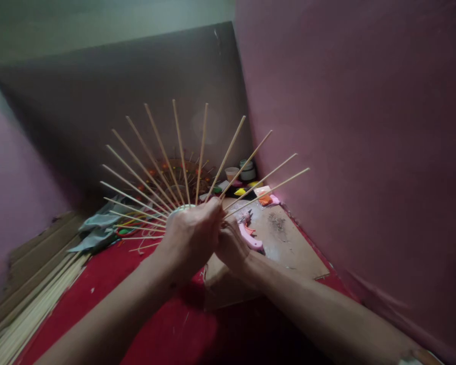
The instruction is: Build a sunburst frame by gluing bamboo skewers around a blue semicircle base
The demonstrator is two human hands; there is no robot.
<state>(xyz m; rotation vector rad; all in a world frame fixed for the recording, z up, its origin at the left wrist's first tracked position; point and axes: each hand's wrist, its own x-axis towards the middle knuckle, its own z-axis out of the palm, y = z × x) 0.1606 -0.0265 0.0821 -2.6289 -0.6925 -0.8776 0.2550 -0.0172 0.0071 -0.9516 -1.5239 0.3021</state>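
A fan-shaped frame of thin wooden sticks (162,145) is raised in front of me, its sticks spreading left, up and right from a pale round hub (183,208). My left hand (197,228) is closed around the lower right part of the hub and covers much of it. Just to its right, my right hand (232,243) is closed against the frame near the bases of the right-hand sticks. The fingertips of both hands are mostly hidden, and the two hands touch or overlap.
A brown board (304,253) with a pink tool (253,238) lies on the red cloth (152,324). Behind are a decorated round piece (197,175), jars (247,171) and small packets. Long pale sticks (41,304) and grey cloth (99,223) lie left. Pink wall at right.
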